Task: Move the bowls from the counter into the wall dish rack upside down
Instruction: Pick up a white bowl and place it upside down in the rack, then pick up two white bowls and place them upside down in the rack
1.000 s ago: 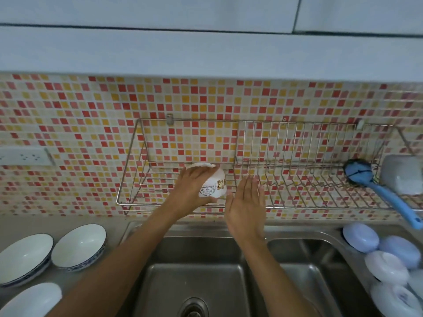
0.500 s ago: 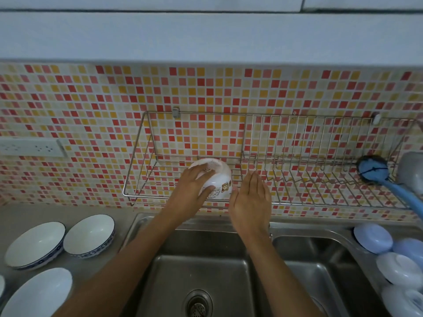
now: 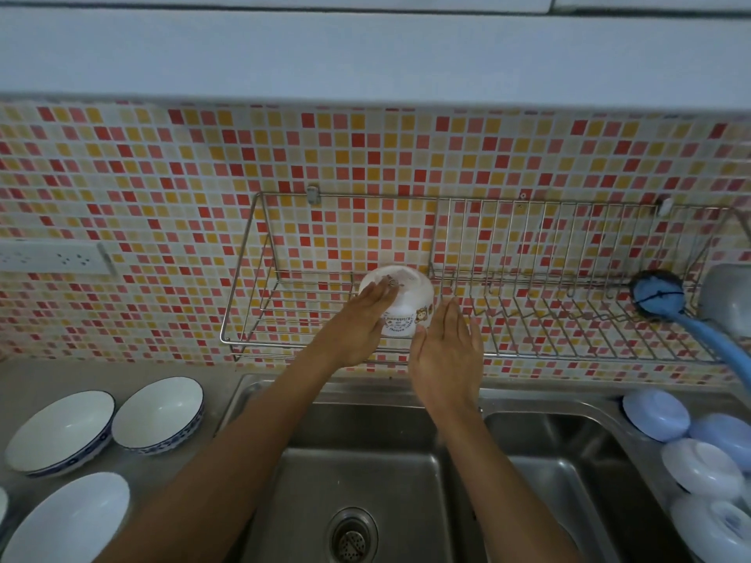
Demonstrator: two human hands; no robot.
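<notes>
Resting flat on the upturned white bowl (image 3: 402, 306) in the wall rack (image 3: 252, 314), left hand (image 3: 357, 327) fingers extended, right hand (image 3: 445, 355) open alongside its rim, contact unclear, bowl's mouth hidden.

I'm seeing a white bowl (image 3: 402, 308) showing a brown cartoon print, white bowls with blue-patterned rims (image 3: 157, 416) on grey counter (image 3: 36, 379), red-orange-yellow mosaic tiles (image 3: 162, 176), a blue brush (image 3: 660, 296).

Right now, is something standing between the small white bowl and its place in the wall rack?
Nothing visible does. The small white bowl is already upside down in the wall rack, with the left hand on it and the right hand open beside it.
</notes>
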